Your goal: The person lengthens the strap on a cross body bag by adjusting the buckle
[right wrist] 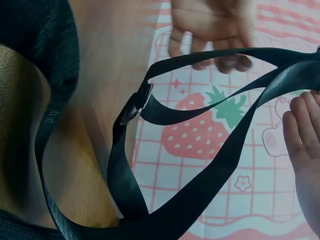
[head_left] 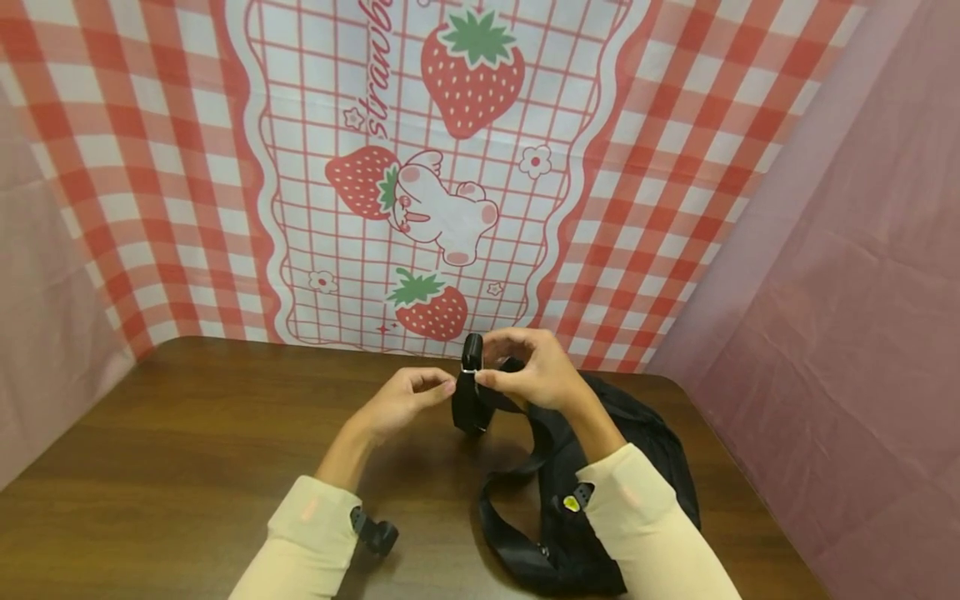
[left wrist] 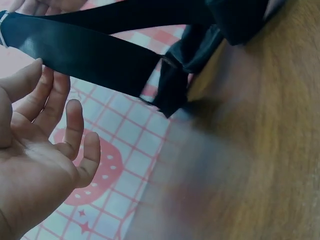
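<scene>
A black bag [head_left: 648, 442] lies on the table to the right, its wide black strap [left wrist: 85, 50] raised in a loop. My left hand [head_left: 397, 406] pinches the strap's edge between thumb and fingertips; its other fingers spread loosely below in the left wrist view. On the opposite side, my right hand [head_left: 542, 367] grips the strap beside a thin metal slider [head_left: 470, 372], thumb in front. Another metal buckle [right wrist: 140, 106] shows lower on the strap in the right wrist view, where the webbing doubles back. The right forearm covers part of the bag.
The brown wooden table [head_left: 187, 450] stretches out to the left. Behind it hangs a red-and-white checked cloth [head_left: 675, 150] with strawberries. A pink curtain [head_left: 847, 317] borders the right side. A lower strap loop [head_left: 498, 525] rests on the table beside the bag.
</scene>
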`<action>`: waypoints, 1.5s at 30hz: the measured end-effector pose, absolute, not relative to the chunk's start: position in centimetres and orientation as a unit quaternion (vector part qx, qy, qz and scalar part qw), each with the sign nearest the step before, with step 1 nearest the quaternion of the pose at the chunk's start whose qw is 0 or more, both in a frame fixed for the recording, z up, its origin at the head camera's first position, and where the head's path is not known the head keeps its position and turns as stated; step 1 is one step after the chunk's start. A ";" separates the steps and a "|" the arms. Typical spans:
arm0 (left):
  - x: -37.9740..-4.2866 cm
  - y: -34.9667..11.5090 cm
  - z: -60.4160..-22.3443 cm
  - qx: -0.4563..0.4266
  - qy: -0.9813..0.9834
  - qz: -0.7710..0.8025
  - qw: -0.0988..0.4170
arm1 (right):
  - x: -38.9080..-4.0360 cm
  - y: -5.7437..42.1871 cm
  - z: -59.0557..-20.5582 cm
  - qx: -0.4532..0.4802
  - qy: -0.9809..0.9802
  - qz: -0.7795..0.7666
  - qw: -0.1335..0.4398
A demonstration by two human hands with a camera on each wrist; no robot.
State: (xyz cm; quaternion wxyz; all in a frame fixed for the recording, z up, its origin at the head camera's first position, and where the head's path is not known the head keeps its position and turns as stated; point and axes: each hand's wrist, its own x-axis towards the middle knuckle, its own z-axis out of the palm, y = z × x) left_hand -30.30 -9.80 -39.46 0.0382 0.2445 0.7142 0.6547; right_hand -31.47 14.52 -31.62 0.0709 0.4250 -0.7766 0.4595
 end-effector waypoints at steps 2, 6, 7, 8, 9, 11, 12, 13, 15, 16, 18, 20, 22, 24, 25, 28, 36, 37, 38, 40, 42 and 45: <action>-30.4 -9.9 -39.8 0.246 0.726 0.641 0.033 | -31.6 14.7 -31.6 0.427 -0.771 0.467 0.071; -30.4 -10.0 -39.8 0.251 0.722 0.645 0.013 | -31.7 14.9 -31.6 0.428 -0.770 0.469 0.063; -30.3 -10.0 -39.7 0.253 0.715 0.651 0.011 | -31.7 14.9 -31.6 0.426 -0.772 0.467 0.057; -30.2 -10.0 -39.5 0.255 0.708 0.658 0.010 | -31.7 14.9 -31.7 0.424 -0.776 0.465 0.051; -30.2 -9.9 -39.3 0.255 0.702 0.665 0.009 | -31.7 14.8 -31.8 0.421 -0.779 0.462 0.044; -30.1 -9.9 -39.0 0.259 0.687 0.679 0.010 | -31.7 14.7 -32.0 0.416 -0.785 0.458 0.030; -30.0 -9.8 -38.8 0.259 0.679 0.687 0.010 | -31.6 14.6 -32.1 0.415 -0.786 0.458 0.024; -30.0 -9.8 -38.6 0.258 0.673 0.693 0.009 | -31.6 14.5 -32.1 0.415 -0.786 0.459 0.019; -30.0 -9.6 -38.3 0.253 0.669 0.699 0.005 | -31.4 14.3 -32.2 0.412 -0.788 0.457 0.015; -29.9 -9.5 -38.2 0.249 0.669 0.700 0.004 | -31.1 14.1 -31.9 0.415 -0.787 0.456 0.017; -29.9 -9.4 -38.0 0.236 0.677 0.697 0.000 | -30.3 13.8 -31.1 0.419 -0.787 0.453 0.029; -29.9 -9.4 -38.1 0.229 0.693 0.683 -0.001 | -30.4 13.8 -31.0 0.418 -0.787 0.451 0.043; -30.0 -9.4 -38.5 0.227 0.710 0.666 0.003 | -30.4 13.9 -30.9 0.420 -0.783 0.455 0.059; -30.2 -9.5 -39.0 0.231 0.727 0.646 0.009 | -31.2 14.2 -31.5 0.416 -0.778 0.466 0.068; -30.3 -9.5 -39.2 0.234 0.733 0.639 0.012 | -31.6 14.4 -31.8 0.415 -0.775 0.471 0.071; -30.5 -9.6 -39.7 0.240 0.742 0.626 0.015 | -31.7 14.7 -31.8 0.418 -0.764 0.486 0.072; -30.0 -9.4 -38.4 0.229 0.724 0.651 -0.014 | -31.7 14.6 -32.1 0.430 -0.771 0.468 0.046; -29.9 -9.4 -38.1 0.223 0.725 0.651 -0.018 | -31.8 14.4 -32.2 0.432 -0.772 0.464 0.041; -29.8 -9.3 -37.9 0.216 0.728 0.650 -0.022 | -31.8 14.3 -32.3 0.432 -0.774 0.462 0.037; -29.6 -9.2 -37.4 0.199 0.730 0.652 -0.035 | -31.8 14.1 -32.4 0.432 -0.776 0.458 0.034; -29.4 -9.1 -37.1 0.188 0.734 0.651 -0.050 | -31.9 13.9 -32.6 0.426 -0.781 0.456 0.036; -29.3 -9.1 -36.8 0.193 0.740 0.641 -0.069 | -32.0 14.0 -32.7 0.411 -0.787 0.458 0.044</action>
